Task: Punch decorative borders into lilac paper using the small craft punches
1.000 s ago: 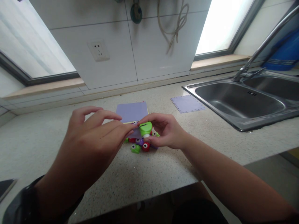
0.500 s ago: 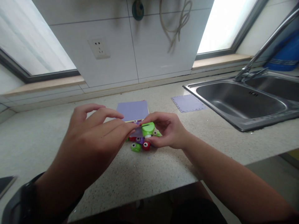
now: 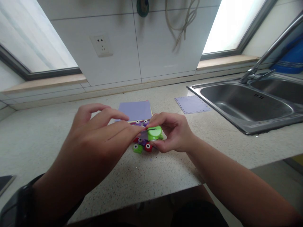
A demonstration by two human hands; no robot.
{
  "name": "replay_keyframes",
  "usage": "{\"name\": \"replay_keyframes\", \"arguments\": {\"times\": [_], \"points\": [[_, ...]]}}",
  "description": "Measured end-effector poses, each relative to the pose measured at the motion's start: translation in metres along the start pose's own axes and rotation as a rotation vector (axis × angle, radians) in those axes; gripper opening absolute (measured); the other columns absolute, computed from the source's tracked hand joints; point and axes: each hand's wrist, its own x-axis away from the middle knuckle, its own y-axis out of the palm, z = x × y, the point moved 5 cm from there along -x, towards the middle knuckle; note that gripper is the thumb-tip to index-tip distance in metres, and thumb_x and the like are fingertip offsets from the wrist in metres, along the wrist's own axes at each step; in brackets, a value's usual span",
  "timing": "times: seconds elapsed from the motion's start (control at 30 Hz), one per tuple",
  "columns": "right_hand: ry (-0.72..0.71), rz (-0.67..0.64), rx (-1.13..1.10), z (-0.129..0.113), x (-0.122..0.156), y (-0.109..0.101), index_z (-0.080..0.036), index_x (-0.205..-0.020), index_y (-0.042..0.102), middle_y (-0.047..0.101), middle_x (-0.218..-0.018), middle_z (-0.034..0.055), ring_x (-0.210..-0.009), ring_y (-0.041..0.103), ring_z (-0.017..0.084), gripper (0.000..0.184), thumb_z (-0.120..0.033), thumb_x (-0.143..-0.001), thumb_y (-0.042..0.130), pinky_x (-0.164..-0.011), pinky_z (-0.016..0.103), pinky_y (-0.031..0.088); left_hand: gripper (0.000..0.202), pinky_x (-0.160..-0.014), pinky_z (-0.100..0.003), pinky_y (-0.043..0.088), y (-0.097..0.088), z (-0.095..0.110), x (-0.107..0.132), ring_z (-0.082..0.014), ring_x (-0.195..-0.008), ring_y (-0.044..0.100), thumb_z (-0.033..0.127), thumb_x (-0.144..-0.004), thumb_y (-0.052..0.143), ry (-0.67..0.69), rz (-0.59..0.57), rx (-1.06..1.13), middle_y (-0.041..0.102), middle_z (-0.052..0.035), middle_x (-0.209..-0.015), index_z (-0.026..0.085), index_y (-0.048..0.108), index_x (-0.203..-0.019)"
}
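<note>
My right hand [image 3: 174, 132] grips a lime-green craft paper punch [image 3: 155, 133] between thumb and fingers, its slot facing up. A piece of purple paper [image 3: 143, 135] runs from the punch's slot toward my left hand [image 3: 104, 135]. That hand pinches the paper between thumb and index finger, the other fingers raised and bent. On the counter beneath my hands lie several small punches: a green punch [image 3: 137, 148], a red punch [image 3: 148, 147] and purple ones, including one purple punch [image 3: 138, 123] farther back. My hands partly hide this group.
A stack of coloured paper with a purple sheet [image 3: 134, 110] on top lies behind my hands. To the right is a purple sheet with punched edges [image 3: 192, 104], beside the steel sink [image 3: 246, 127]. The speckled counter's front edge [image 3: 142, 201] runs close to me.
The green punch and my right hand have shifted slightly right. Less of the punch's white part shows, and more purple paper is visible between the hands. The view has moved a little.
</note>
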Motion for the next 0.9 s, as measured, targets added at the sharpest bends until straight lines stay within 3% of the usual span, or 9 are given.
{"name": "replay_keyframes", "arguments": {"times": [0.5, 0.7, 0.9], "points": [[-0.001, -0.012, 0.007, 0.0007, 0.0007, -0.0003, -0.017, -0.1, 0.073, 0.074, -0.086, 0.0054, -0.077, 0.067, 0.017, 0.038, -0.024, -0.067, 0.091, -0.066, 0.029, 0.054, 0.021, -0.102, -0.054, 0.046, 0.001, -0.0034, 0.0021, -0.0263, -0.1, 0.072, 0.027, -0.101, 0.057, 0.091, 0.023, -0.013, 0.077, 0.0024, -0.095, 0.036, 0.07, -0.116], [-0.024, -0.02, 0.014, -0.001, -0.0001, -0.0004, -0.017, -0.101, 0.073, 0.074, -0.087, 0.0052, -0.078, 0.067, 0.016, 0.037, -0.021, -0.068, 0.09, -0.067, 0.029, 0.054, 0.02, -0.104, -0.053, 0.044, 0.0005, -0.0017, 0.0005, -0.0271, -0.103, 0.071, 0.026, -0.101, 0.057, 0.022, -0.002, 0.001, 0.077, 0.0025, -0.097, 0.036, 0.069, -0.113], [-0.02, -0.033, 0.016, 0.0019, 0.0006, -0.0013, -0.018, -0.102, 0.072, 0.074, -0.088, 0.0049, -0.078, 0.067, 0.016, 0.04, -0.023, -0.067, 0.091, -0.068, 0.029, 0.054, 0.019, -0.101, -0.054, 0.044, 0.001, -0.0037, 0.0012, -0.0262, -0.101, 0.071, 0.028, -0.101, 0.058, 0.038, 0.01, 0.022, 0.078, 0.0033, -0.097, 0.037, 0.07, -0.111]]}}
